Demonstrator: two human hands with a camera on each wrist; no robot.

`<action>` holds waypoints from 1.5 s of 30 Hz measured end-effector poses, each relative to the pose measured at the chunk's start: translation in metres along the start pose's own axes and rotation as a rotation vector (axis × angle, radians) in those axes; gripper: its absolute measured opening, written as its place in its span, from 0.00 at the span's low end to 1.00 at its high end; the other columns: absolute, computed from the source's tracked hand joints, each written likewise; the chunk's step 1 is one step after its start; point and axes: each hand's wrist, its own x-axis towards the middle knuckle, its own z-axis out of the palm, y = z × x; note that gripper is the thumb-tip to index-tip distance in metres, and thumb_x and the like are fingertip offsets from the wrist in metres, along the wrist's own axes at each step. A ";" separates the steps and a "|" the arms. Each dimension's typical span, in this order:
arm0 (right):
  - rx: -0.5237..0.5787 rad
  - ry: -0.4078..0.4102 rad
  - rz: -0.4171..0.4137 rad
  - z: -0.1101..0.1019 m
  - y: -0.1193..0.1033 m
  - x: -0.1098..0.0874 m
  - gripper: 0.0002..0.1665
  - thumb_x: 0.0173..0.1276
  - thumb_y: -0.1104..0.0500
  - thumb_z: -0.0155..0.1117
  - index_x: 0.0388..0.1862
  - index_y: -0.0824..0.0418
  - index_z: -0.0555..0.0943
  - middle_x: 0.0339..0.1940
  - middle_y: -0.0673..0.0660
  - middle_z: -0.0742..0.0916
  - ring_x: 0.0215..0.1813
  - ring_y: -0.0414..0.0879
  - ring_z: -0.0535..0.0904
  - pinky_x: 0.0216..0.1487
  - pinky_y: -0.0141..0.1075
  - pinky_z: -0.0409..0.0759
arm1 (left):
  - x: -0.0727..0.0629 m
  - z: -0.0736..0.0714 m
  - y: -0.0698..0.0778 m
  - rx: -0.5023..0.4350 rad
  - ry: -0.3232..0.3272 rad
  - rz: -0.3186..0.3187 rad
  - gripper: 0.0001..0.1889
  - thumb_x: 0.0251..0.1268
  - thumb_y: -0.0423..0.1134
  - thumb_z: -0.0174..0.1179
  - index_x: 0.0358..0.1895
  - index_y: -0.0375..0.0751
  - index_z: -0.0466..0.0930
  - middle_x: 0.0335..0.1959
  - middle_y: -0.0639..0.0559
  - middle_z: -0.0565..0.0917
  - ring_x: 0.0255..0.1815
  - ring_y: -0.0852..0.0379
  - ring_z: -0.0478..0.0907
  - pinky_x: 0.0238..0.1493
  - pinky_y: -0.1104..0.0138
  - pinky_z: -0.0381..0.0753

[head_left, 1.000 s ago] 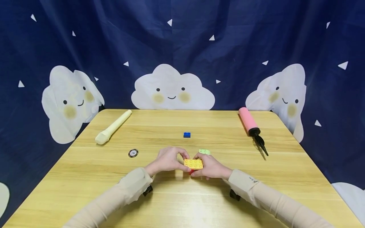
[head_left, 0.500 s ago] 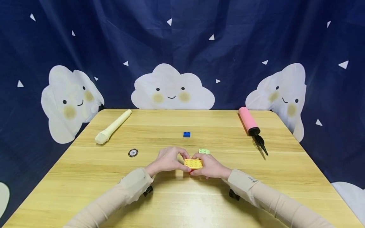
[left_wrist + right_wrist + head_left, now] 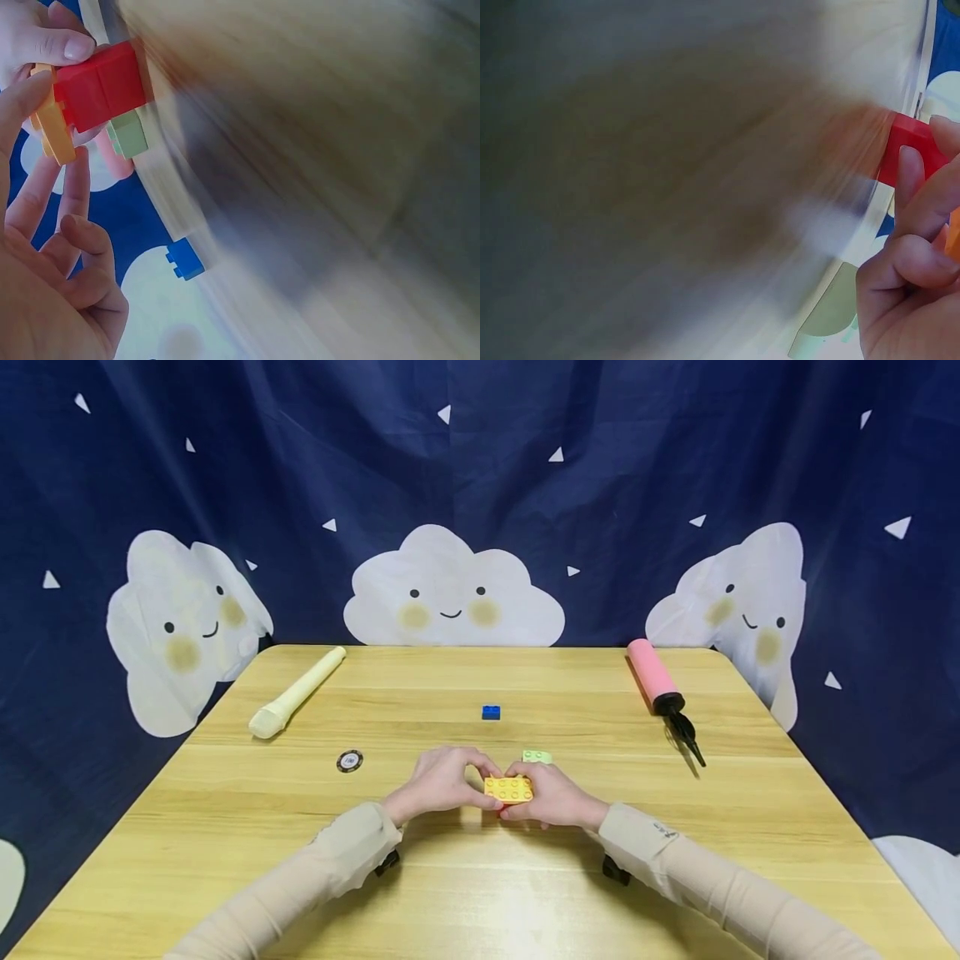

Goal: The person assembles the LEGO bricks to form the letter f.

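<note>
My left hand [image 3: 438, 783] pinches a yellow toy building brick [image 3: 507, 789] between thumb and fingers at its left end. Under it is a red brick [image 3: 105, 82], gripped by my right hand [image 3: 558, 795] with the thumb along its side. In the left wrist view the yellow brick lies against the studded face of the red one, the two overlapping. The right wrist view shows part of the red brick [image 3: 911, 150] beyond curled fingers. Just behind the right hand sits a light green brick [image 3: 537, 756], partly hidden by it. Farther back stands a small blue brick [image 3: 491, 712].
A black-rimmed poker chip [image 3: 349, 761] lies left of the hands. Toward the back left is a cream microphone-shaped object [image 3: 296, 695]; a pink hand pump [image 3: 652, 672] with a black nozzle lies back right. A dark blue cloud-print curtain [image 3: 630, 485] hangs behind the wooden table [image 3: 465, 902].
Both hands stay almost in place around the yellow and red bricks; the right fingers shift slightly. The other objects have not moved on the table.
</note>
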 end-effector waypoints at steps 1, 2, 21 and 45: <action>0.000 0.000 0.002 0.000 0.000 0.000 0.21 0.54 0.59 0.74 0.44 0.60 0.77 0.30 0.53 0.80 0.12 0.40 0.71 0.12 0.35 0.74 | 0.000 0.000 0.000 0.003 0.000 0.000 0.16 0.40 0.59 0.73 0.37 0.66 0.85 0.31 0.74 0.81 0.31 0.66 0.73 0.35 0.65 0.65; 0.001 0.000 0.004 0.000 0.000 0.000 0.21 0.54 0.59 0.74 0.44 0.60 0.77 0.30 0.53 0.80 0.12 0.40 0.71 0.12 0.35 0.74 | 0.000 0.000 0.000 0.004 0.000 0.002 0.16 0.40 0.59 0.73 0.37 0.66 0.85 0.31 0.74 0.81 0.32 0.65 0.73 0.35 0.65 0.65; 0.020 0.042 0.033 -0.015 -0.001 -0.012 0.19 0.55 0.52 0.74 0.42 0.56 0.77 0.28 0.52 0.82 0.10 0.40 0.68 0.13 0.33 0.71 | 0.000 0.004 -0.001 -0.015 0.008 0.000 0.16 0.40 0.58 0.73 0.36 0.63 0.85 0.30 0.74 0.79 0.30 0.66 0.72 0.35 0.65 0.65; -0.002 0.033 0.005 -0.018 0.001 -0.007 0.15 0.52 0.54 0.76 0.35 0.56 0.79 0.23 0.50 0.82 0.29 0.42 0.74 0.27 0.31 0.71 | 0.001 -0.003 0.006 0.058 0.000 0.010 0.22 0.36 0.61 0.74 0.39 0.63 0.84 0.32 0.73 0.83 0.26 0.67 0.70 0.28 0.66 0.63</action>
